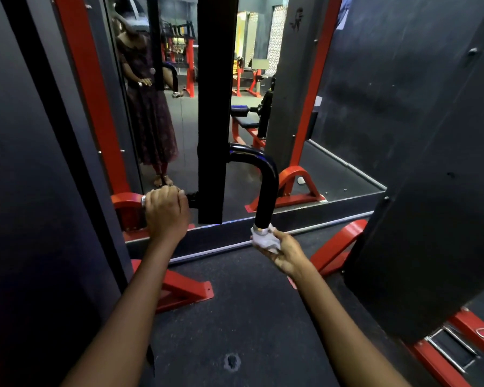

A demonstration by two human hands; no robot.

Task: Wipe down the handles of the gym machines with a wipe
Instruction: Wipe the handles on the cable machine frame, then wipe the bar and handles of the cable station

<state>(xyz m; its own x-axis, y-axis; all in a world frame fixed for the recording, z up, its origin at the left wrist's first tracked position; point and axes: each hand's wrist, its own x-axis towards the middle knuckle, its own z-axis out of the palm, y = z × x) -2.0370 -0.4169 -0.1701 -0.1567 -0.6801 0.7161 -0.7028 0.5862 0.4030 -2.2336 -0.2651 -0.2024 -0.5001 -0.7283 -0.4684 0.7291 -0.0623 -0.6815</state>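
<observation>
Pinching a crumpled white wipe (265, 240) against the black curved handle's (266, 188) end, the right hand (287, 254) sits at five o'clock; the left hand (165, 212) grips another handle at nine o'clock.

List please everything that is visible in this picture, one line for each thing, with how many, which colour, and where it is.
curved handle: one, black with silver end cap, centre, joined to the black post
black post: one, black, centre, upright
left handle: one, black, mostly hidden under the left hand
wipe: one, white, crumpled, at the silver end of the curved handle
mirror: one, behind the post, reflecting a person and red machines
frame bars: several, red, on both sides
floor: dark, speckled, below
left hand: one, grips the left handle
right hand: one, holds the wipe
</observation>
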